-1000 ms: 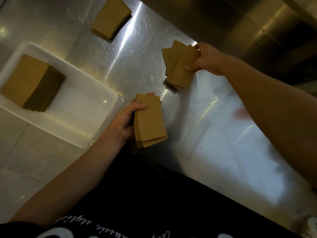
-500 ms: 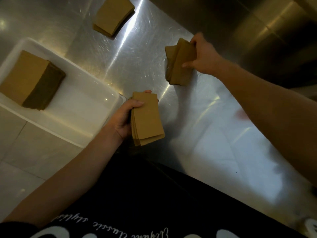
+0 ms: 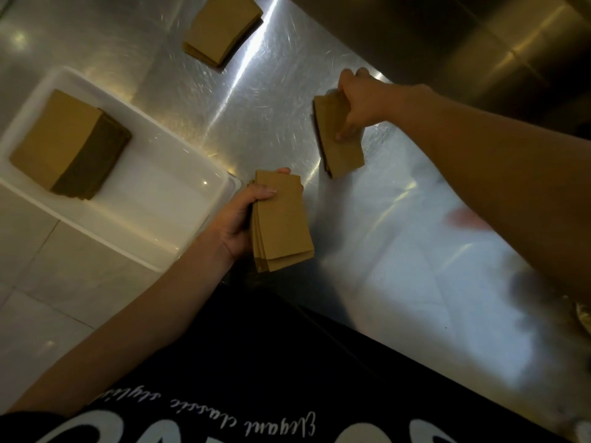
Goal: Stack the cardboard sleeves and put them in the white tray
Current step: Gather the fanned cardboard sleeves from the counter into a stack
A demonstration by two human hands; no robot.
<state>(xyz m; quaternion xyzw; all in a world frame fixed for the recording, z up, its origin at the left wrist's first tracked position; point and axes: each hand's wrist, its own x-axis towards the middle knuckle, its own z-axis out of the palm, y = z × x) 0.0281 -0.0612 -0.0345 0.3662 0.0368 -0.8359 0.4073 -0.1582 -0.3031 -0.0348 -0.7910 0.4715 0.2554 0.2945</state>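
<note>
Your right hand (image 3: 361, 100) has squared its fanned sleeves (image 3: 340, 145) and drawn them nearer; your left hand (image 3: 238, 220) clasps another bundle (image 3: 281, 225). One stack (image 3: 68, 143) sits in the white tray (image 3: 179, 215); a pile (image 3: 224, 28) waits at the bench's (image 3: 399, 251) far edge.

Bare steel counter (image 3: 243, 123) lies open between the white tray (image 3: 179, 148) and the far sleeve pile (image 3: 224, 27); a tall sleeve stack (image 3: 64, 139) fills the tray's far end, its near half free.
</note>
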